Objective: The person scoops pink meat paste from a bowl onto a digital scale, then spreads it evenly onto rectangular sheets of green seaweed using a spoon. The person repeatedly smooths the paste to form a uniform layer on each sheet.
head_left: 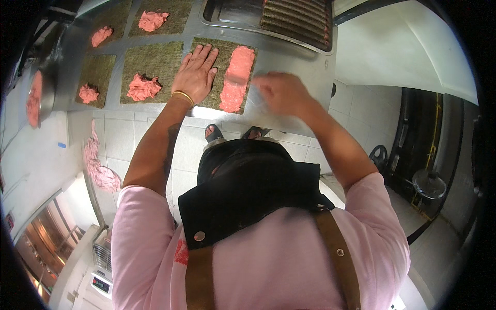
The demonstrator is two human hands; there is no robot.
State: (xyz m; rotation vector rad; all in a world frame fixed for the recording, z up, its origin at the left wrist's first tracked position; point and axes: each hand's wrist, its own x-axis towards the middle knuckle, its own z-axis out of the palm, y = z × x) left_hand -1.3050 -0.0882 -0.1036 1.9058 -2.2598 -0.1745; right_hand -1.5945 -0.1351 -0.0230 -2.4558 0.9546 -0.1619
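My left hand lies flat with its fingers stretched out, pressing on a dark green seaweed sheet. Along the right part of that sheet runs a strip of pink minced paste, spread flat and fairly even. My right hand, smeared by motion, is closed just right of the strip. From it a thin, blurred spreading blade reaches across the paste. Left of my left hand, another seaweed sheet bears a rough lump of pink paste.
Several more seaweed sheets with lumps of paste lie on the metal table. At the back right, a metal tray holds a row of dark seaweed rolls. A bowl of pink paste stands at the far left.
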